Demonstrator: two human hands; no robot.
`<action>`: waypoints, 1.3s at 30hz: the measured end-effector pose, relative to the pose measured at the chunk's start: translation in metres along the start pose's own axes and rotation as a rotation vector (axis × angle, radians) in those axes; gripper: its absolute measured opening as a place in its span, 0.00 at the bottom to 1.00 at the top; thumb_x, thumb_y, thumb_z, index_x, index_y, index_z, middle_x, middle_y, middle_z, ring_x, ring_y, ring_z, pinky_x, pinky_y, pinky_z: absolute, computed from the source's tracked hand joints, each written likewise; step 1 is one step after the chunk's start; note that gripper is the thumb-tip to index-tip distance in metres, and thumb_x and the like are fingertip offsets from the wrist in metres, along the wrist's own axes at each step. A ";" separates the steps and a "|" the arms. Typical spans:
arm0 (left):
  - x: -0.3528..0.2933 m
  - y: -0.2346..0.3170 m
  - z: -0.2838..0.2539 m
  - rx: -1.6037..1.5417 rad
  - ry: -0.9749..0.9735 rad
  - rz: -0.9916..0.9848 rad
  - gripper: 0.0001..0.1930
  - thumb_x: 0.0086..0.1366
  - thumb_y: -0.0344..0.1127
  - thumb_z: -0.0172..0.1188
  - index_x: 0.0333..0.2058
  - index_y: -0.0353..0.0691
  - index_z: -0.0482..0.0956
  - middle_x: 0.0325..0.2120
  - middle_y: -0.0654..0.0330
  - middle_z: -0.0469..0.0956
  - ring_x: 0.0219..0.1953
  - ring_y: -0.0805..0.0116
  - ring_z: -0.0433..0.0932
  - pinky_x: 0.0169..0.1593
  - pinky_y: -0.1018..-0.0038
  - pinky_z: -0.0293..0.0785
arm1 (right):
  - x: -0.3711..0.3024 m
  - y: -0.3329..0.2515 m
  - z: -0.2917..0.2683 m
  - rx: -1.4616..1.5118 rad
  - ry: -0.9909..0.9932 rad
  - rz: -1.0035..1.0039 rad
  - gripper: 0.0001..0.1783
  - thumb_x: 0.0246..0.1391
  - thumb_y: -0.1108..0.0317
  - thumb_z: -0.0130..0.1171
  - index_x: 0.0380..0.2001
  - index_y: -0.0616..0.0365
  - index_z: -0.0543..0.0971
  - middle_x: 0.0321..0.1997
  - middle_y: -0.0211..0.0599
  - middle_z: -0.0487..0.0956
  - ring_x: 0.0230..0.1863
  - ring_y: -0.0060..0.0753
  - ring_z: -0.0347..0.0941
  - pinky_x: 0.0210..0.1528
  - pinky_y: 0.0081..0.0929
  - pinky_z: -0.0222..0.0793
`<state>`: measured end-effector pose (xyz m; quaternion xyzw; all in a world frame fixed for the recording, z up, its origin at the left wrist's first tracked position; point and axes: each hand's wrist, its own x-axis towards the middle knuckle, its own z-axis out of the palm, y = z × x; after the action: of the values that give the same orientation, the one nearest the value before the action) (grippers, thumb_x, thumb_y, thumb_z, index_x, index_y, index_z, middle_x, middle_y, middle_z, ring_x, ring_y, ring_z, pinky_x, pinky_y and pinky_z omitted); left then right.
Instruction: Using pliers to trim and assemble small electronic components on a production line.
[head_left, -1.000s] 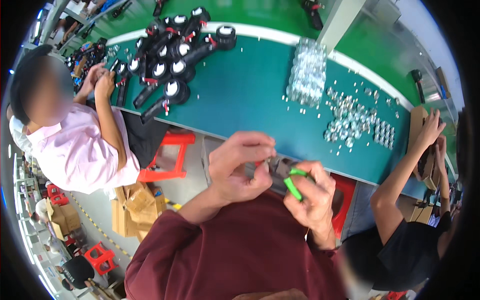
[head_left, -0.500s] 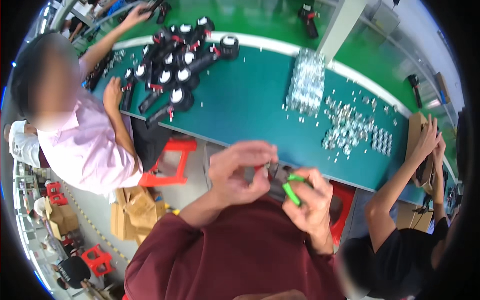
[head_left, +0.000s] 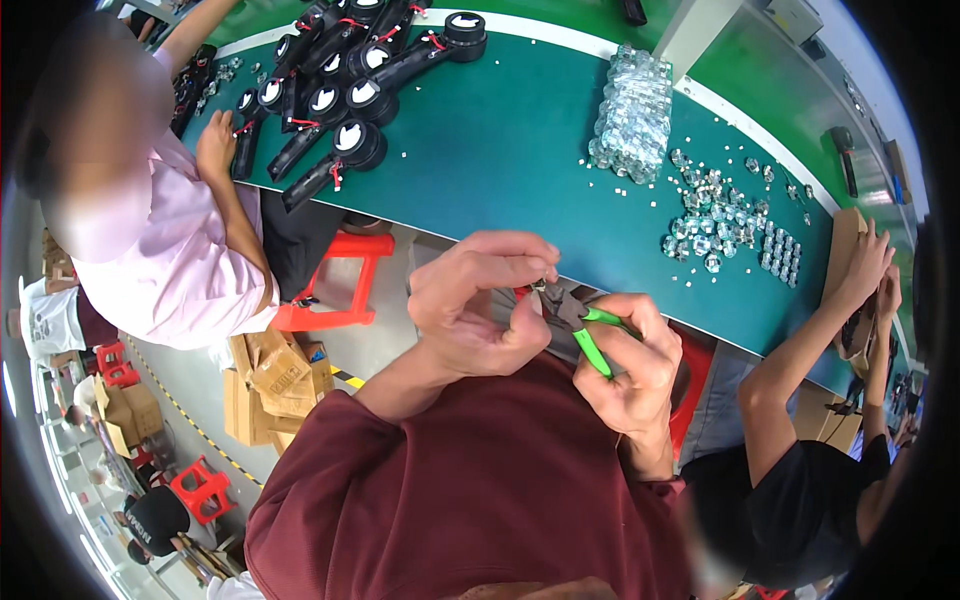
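In front of my chest, my left hand (head_left: 478,305) pinches a small metallic part (head_left: 539,286) between thumb and fingertips. The part is mostly hidden by the fingers, so its kind is unclear. My right hand (head_left: 640,375) is wrapped round the green handles of a pair of cutting pliers (head_left: 592,350). Its dark jaws point left and reach the small part at my left fingertips. Whether the jaws are closed on it, I cannot tell. Both hands are held in the air just before the near edge of the green table (head_left: 500,170).
Black handheld devices with round heads (head_left: 360,145) lie piled at the table's left. Stacked clear trays (head_left: 632,115) and loose small shiny parts (head_left: 710,215) are at the right. A co-worker in pink (head_left: 170,260) sits left, another in black (head_left: 800,510) right. Cardboard boxes (head_left: 280,390) stand on the floor.
The pliers' jaws have come up to the small part in my left fingers; before, they were blurred and a little apart. My view has shifted, so the far tabletop sits higher.
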<state>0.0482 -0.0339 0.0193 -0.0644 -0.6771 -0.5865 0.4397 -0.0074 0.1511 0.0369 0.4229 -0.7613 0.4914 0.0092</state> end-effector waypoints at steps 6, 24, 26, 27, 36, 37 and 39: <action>0.002 0.001 -0.003 0.009 -0.002 0.014 0.15 0.43 0.16 0.59 0.34 0.27 0.79 0.35 0.44 0.83 0.29 0.65 0.84 0.33 0.74 0.83 | 0.002 0.000 0.001 0.032 0.008 -0.005 0.16 0.29 0.82 0.62 0.29 0.64 0.83 0.36 0.41 0.80 0.26 0.37 0.79 0.27 0.29 0.72; 0.004 0.006 -0.012 0.073 -0.083 0.018 0.15 0.46 0.17 0.58 0.36 0.29 0.77 0.35 0.43 0.82 0.30 0.65 0.83 0.36 0.72 0.82 | 0.002 -0.001 0.000 0.045 -0.024 0.012 0.16 0.29 0.82 0.62 0.29 0.64 0.83 0.37 0.40 0.80 0.27 0.36 0.79 0.27 0.28 0.72; 0.005 0.007 -0.016 0.084 -0.158 0.035 0.15 0.50 0.16 0.56 0.39 0.28 0.74 0.38 0.40 0.80 0.31 0.64 0.83 0.39 0.69 0.83 | 0.003 -0.002 0.000 0.071 -0.024 0.012 0.16 0.30 0.82 0.63 0.29 0.64 0.83 0.37 0.41 0.81 0.27 0.36 0.79 0.28 0.28 0.73; 0.006 0.009 -0.017 0.094 -0.161 0.033 0.15 0.50 0.17 0.56 0.39 0.29 0.74 0.38 0.40 0.80 0.32 0.64 0.83 0.39 0.69 0.83 | 0.003 -0.002 0.000 0.070 -0.026 0.012 0.16 0.30 0.82 0.63 0.29 0.64 0.83 0.37 0.41 0.81 0.27 0.36 0.79 0.28 0.28 0.73; 0.006 0.011 -0.019 0.101 -0.151 0.019 0.14 0.49 0.17 0.56 0.38 0.30 0.74 0.37 0.42 0.81 0.32 0.65 0.83 0.40 0.70 0.83 | 0.004 -0.001 0.001 0.132 -0.047 0.034 0.15 0.31 0.83 0.64 0.30 0.64 0.83 0.37 0.41 0.81 0.30 0.37 0.81 0.30 0.28 0.74; 0.006 0.011 -0.019 0.104 -0.154 0.017 0.14 0.49 0.18 0.56 0.38 0.30 0.74 0.37 0.42 0.81 0.32 0.65 0.83 0.40 0.70 0.83 | 0.004 0.000 0.001 0.137 -0.047 0.032 0.15 0.31 0.83 0.64 0.30 0.64 0.83 0.37 0.41 0.81 0.30 0.37 0.81 0.30 0.27 0.75; 0.006 0.009 -0.014 0.081 -0.087 0.012 0.14 0.45 0.18 0.59 0.35 0.29 0.77 0.34 0.44 0.82 0.31 0.65 0.84 0.37 0.72 0.83 | 0.003 0.000 0.001 0.144 -0.048 0.027 0.15 0.31 0.83 0.64 0.30 0.64 0.83 0.37 0.41 0.81 0.30 0.37 0.81 0.30 0.27 0.75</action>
<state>0.0578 -0.0458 0.0289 -0.0761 -0.7185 -0.5526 0.4154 -0.0089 0.1479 0.0377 0.4237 -0.7298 0.5345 -0.0462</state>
